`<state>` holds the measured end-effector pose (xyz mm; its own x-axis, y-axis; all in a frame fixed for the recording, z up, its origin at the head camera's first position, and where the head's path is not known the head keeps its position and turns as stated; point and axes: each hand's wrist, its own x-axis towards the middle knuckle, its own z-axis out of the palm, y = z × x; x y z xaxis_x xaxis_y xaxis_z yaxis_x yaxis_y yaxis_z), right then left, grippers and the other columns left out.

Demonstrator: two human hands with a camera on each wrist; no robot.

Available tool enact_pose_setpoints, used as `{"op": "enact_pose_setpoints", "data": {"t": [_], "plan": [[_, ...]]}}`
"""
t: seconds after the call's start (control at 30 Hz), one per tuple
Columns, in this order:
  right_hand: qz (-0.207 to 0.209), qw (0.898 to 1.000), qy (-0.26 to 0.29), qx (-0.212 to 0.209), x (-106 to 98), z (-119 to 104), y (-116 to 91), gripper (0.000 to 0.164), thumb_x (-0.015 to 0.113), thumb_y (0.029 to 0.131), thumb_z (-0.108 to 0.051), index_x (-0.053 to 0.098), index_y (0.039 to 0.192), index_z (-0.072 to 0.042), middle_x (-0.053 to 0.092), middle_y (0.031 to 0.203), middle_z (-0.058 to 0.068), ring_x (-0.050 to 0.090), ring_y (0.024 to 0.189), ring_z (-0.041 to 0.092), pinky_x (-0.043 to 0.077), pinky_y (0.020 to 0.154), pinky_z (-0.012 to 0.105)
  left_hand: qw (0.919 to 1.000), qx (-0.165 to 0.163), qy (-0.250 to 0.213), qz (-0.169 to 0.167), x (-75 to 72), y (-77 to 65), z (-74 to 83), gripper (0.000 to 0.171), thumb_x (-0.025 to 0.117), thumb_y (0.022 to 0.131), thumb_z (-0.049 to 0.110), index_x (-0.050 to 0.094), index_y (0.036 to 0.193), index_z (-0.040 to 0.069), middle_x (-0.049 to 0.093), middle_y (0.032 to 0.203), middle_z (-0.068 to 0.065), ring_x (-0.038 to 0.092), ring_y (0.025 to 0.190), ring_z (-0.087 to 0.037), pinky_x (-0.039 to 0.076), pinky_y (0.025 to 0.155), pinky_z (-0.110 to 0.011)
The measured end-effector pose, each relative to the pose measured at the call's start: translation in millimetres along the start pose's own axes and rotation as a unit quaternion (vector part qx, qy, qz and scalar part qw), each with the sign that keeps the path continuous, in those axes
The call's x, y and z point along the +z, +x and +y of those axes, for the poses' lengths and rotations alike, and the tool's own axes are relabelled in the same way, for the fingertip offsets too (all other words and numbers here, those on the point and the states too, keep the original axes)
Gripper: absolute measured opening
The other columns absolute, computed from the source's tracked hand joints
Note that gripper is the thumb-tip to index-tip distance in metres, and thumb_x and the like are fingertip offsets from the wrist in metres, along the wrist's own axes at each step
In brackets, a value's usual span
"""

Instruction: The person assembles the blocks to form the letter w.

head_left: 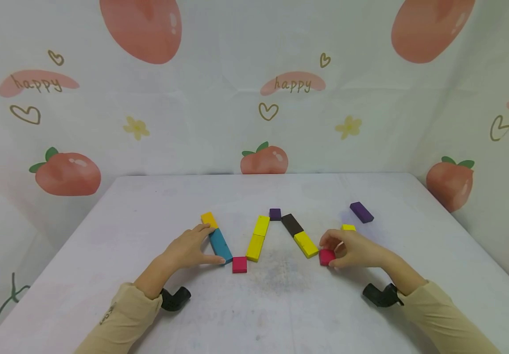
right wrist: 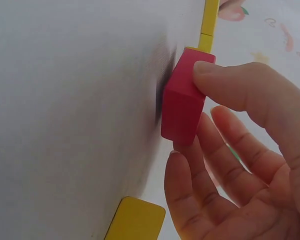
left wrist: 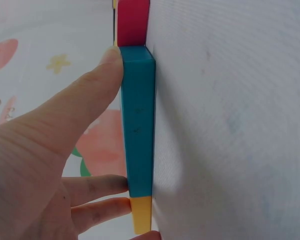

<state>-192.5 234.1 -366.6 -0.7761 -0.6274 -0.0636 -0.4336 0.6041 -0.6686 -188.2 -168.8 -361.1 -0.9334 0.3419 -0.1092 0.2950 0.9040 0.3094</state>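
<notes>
The right hand [head_left: 357,248] pinches a squarish red block [head_left: 327,257]; the left hand [head_left: 189,248], fingers relaxed, touches a blue block [head_left: 220,246], long axis slanting far-left to near-right.

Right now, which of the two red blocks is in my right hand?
The red block on the right, held by your right hand. The other red block sits away from that hand, between the blue block and a yellow block.

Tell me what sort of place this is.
Probably an indoor tabletop play or recording setup: a white table, a backdrop printed with fruit and the word "happy", and small coloured blocks laid out in a zigzag.
</notes>
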Motion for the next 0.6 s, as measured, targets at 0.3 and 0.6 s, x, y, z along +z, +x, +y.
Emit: {"op": "enact_pose_setpoints", "data": {"t": [0.3, 0.6], "plan": [[-0.007, 1.000, -0.005, 0.003, -1.0, -2.8, 0.8, 0.032, 0.073, 0.076, -0.009, 0.056, 0.103, -0.006, 0.063, 0.099, 0.004, 0.056, 0.091, 0.009, 0.052, 0.081, 0.017, 1.0000, -0.002, -0.001, 0.000, 1.0, 0.2, -0.7, 0.089, 0.073, 0.072, 0.053, 0.044, 0.136, -0.001, 0.041, 0.142, -0.022, 0.047, 0.120, -0.042, 0.043, 0.099, -0.054], [-0.007, 1.000, -0.008, -0.007, -0.2, -3.5, 1.1, 0.031, 0.073, 0.076, -0.009, 0.056, 0.102, -0.005, 0.064, 0.099, 0.004, 0.057, 0.090, 0.009, 0.053, 0.081, 0.020, 1.0000, -0.003, -0.003, -0.001, 1.8, 0.6, -1.5, 0.089, 0.073, 0.072, 0.054, 0.044, 0.136, 0.000, 0.041, 0.142, -0.022, 0.047, 0.121, -0.042, 0.043, 0.099, -0.054]]}}
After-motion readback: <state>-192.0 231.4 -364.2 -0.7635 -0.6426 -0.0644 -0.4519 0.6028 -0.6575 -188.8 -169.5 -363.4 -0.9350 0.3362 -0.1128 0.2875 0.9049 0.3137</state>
